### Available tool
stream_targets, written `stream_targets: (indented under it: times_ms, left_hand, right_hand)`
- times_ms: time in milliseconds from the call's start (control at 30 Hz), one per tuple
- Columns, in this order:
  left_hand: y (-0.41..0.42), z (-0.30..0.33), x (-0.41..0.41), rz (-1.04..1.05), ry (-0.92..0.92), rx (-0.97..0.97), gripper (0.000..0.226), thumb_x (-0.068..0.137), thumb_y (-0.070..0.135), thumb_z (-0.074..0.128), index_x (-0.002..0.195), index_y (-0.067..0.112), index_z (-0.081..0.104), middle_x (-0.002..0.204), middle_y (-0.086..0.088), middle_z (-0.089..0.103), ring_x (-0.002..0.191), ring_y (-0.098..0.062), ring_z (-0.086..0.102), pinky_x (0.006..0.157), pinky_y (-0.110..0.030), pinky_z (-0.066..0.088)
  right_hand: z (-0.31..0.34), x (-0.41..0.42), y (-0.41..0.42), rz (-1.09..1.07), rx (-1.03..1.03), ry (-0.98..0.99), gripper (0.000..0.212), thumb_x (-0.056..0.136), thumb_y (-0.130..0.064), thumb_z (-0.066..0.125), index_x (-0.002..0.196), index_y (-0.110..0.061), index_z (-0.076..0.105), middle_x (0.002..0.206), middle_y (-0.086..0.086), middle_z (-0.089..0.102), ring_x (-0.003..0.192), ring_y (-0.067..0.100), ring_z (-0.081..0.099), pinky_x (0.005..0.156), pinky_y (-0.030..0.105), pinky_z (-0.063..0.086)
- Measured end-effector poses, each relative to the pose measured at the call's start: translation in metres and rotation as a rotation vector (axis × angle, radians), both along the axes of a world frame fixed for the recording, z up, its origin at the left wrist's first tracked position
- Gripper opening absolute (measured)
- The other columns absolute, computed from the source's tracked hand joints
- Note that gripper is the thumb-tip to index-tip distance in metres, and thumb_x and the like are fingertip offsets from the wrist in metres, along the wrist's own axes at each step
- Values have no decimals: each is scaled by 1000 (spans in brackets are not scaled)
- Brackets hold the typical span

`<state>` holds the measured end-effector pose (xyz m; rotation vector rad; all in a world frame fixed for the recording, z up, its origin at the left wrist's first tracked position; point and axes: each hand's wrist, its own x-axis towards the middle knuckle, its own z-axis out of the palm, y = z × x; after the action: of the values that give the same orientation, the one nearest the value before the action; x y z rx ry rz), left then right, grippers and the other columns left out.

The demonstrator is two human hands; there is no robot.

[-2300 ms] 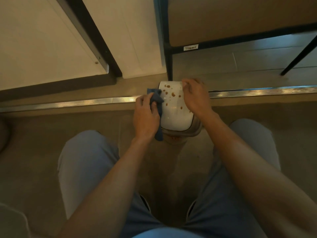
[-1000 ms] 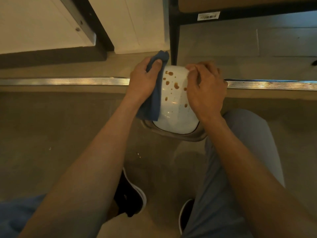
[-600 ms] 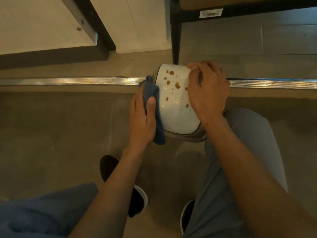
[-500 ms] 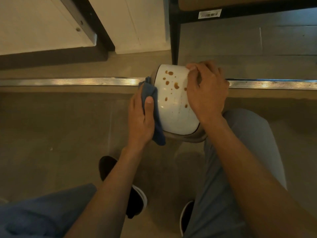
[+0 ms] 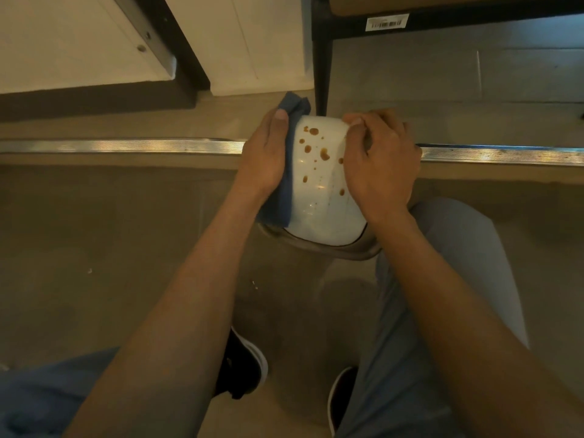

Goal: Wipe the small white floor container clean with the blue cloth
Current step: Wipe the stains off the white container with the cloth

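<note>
The small white container (image 5: 319,191) stands on the floor at centre, its top spotted with brown stains near the far end. My left hand (image 5: 264,153) presses the blue cloth (image 5: 286,191) flat against the container's left side, with a cloth corner sticking out past my fingertips at the far end. My right hand (image 5: 379,162) grips the container's right side and far right corner, fingers curled over the edge. The container's right flank is hidden under that hand.
A metal floor strip (image 5: 126,146) runs left to right behind the container. A black furniture leg (image 5: 322,67) stands just beyond it, with white cabinet panels (image 5: 252,42) to the left. My knee (image 5: 455,248) and shoes (image 5: 246,365) are close below.
My left hand slid the cloth forward along the container's left side to its far end, after having been pulled back toward me half a second ago. The right hand has kept its hold.
</note>
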<state>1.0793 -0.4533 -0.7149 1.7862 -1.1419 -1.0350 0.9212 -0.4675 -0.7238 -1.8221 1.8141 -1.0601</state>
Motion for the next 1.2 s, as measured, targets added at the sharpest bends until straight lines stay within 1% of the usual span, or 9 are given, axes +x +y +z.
stream_targets:
  times_ms: [67, 167, 300, 433, 600, 767, 933, 1067, 1200]
  left_hand:
    - [26, -12, -2, 29, -4, -93, 34, 110, 43, 28, 135, 30, 47, 118, 11, 61, 106, 3, 61, 91, -15, 48]
    - [68, -38, -6, 51, -71, -207, 44, 107, 45, 30, 141, 22, 46, 126, 9, 60, 117, -1, 59, 100, -25, 49]
    - [88, -57, -10, 64, -145, -236, 66, 101, 55, 35, 155, 20, 28, 141, 20, 45, 129, 6, 47, 108, -18, 40]
    - [55, -34, -5, 31, -110, -182, 53, 107, 53, 29, 152, 27, 36, 144, 2, 53, 130, -11, 53, 109, -39, 46]
    - [-13, 2, 6, -80, -124, 45, 36, 109, 46, 28, 123, 29, 56, 107, 9, 62, 101, -6, 60, 86, -27, 46]
    - [-22, 1, 1, -38, -104, 25, 34, 109, 42, 30, 108, 26, 60, 98, 7, 64, 94, -7, 62, 83, -28, 47]
    - [50, -32, -7, 84, -87, -186, 32, 109, 46, 28, 134, 37, 46, 116, 19, 60, 109, 6, 60, 91, -17, 49]
    - [92, -65, -12, 72, -189, -251, 63, 103, 58, 30, 156, 23, 27, 152, 0, 45, 139, -8, 44, 115, -38, 40]
    - [71, -55, -9, 79, -206, -233, 57, 105, 56, 30, 156, 31, 26, 155, 4, 42, 140, -10, 42, 115, -45, 40]
  right_hand:
    - [0, 0, 0, 1, 2, -10, 34, 96, -33, 41, 108, -26, 72, 109, -5, 67, 99, 17, 58, 86, 39, 44]
    - [-1, 0, 0, 4, 7, -18, 33, 96, -34, 41, 107, -26, 72, 110, -5, 66, 100, 15, 57, 89, 41, 44]
    - [-2, -2, 2, 24, -3, -36, 32, 96, -34, 44, 109, -26, 71, 111, -4, 65, 101, 15, 57, 91, 46, 46]
    - [-2, -2, 0, 15, -3, -41, 34, 96, -37, 43, 109, -27, 72, 109, -6, 65, 101, 14, 56, 91, 48, 46]
    - [-2, -2, 0, 13, 1, -39, 33, 96, -37, 43, 108, -27, 72, 108, -6, 65, 100, 13, 55, 93, 45, 45]
    - [-2, 0, -1, 4, 10, -31, 33, 96, -36, 42, 107, -27, 71, 108, -5, 64, 98, 13, 54, 90, 44, 46]
    - [-4, -1, -4, 20, -6, -34, 36, 95, -37, 39, 105, -26, 72, 107, -4, 66, 97, 13, 57, 88, 48, 49]
    - [-6, -2, -5, 29, -23, -37, 35, 96, -37, 40, 105, -27, 72, 107, -5, 66, 97, 15, 57, 88, 48, 49]
    - [-8, -4, -5, 44, -37, -39, 34, 96, -36, 42, 106, -25, 73, 107, -3, 67, 98, 18, 58, 88, 49, 49]
